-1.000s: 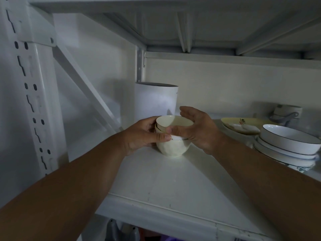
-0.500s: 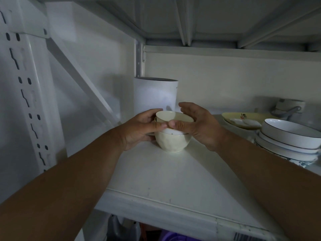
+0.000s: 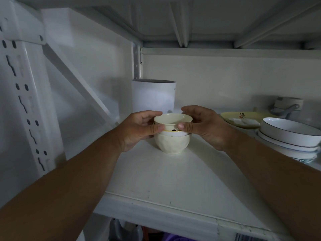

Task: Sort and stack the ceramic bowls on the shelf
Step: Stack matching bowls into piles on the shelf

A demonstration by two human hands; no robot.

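A small stack of cream bowls stands on the white shelf (image 3: 156,180). The bottom one is a faceted cream bowl (image 3: 172,143); a white bowl with a yellow rim (image 3: 171,133) sits nested in it. On top is a small cream cup-shaped bowl (image 3: 172,120). My left hand (image 3: 139,129) grips this top bowl from the left, thumb at its front. From the right, my right hand (image 3: 203,126) holds the same bowl, thumb pressed on its front wall. The top bowl sits slightly raised in the stack.
A tall white cylinder (image 3: 153,96) stands right behind the stack. At the right are stacked white shallow bowls (image 3: 288,134), a yellow plate (image 3: 243,119) and a grey handled pot (image 3: 287,106). A diagonal brace (image 3: 78,80) and upright post (image 3: 22,94) bound the left side.
The top bowl has come up a little in the stack, showing more of the yellow-rimmed bowl under it. Both hands keep hold of it.
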